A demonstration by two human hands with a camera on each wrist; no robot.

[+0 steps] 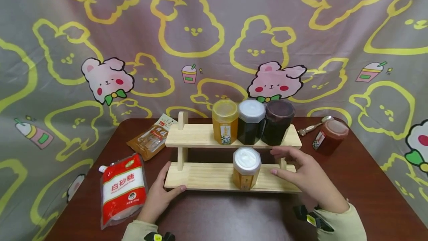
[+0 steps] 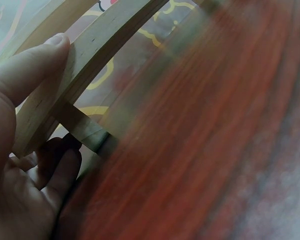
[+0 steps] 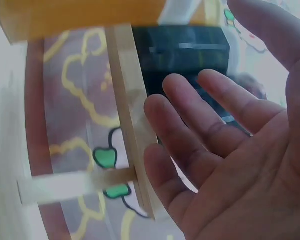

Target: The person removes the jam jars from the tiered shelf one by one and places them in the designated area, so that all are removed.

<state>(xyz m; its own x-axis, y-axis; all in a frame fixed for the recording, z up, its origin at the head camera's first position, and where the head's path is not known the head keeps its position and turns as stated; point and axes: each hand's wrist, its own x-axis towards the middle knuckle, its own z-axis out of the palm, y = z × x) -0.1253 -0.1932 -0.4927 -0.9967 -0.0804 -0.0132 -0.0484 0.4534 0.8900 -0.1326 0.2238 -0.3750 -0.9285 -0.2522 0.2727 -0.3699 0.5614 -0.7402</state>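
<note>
A two-tier wooden rack (image 1: 207, 176) stands on the table in the head view. My left hand (image 1: 158, 198) grips the left end of its lower shelf; in the left wrist view the thumb lies on the wood with fingers curled below. On that shelf stands an amber jar (image 1: 246, 170) with a white top. My right hand (image 1: 309, 174) hovers right of this jar near the rack's right end, fingers loosely extended, holding nothing. The upper shelf bears a honey-coloured jar (image 1: 225, 124), a dark jar with a whitish lid (image 1: 251, 122) and a dark jar with a dark lid (image 1: 278, 122).
Left of the rack lie a red-and-white sugar pouch (image 1: 123, 190) and a brown packet (image 1: 150, 137). At the right back are a reddish jar (image 1: 331, 137), tilted in view, and a spoon (image 1: 314, 125). A patterned curtain (image 1: 214, 40) hangs behind the table.
</note>
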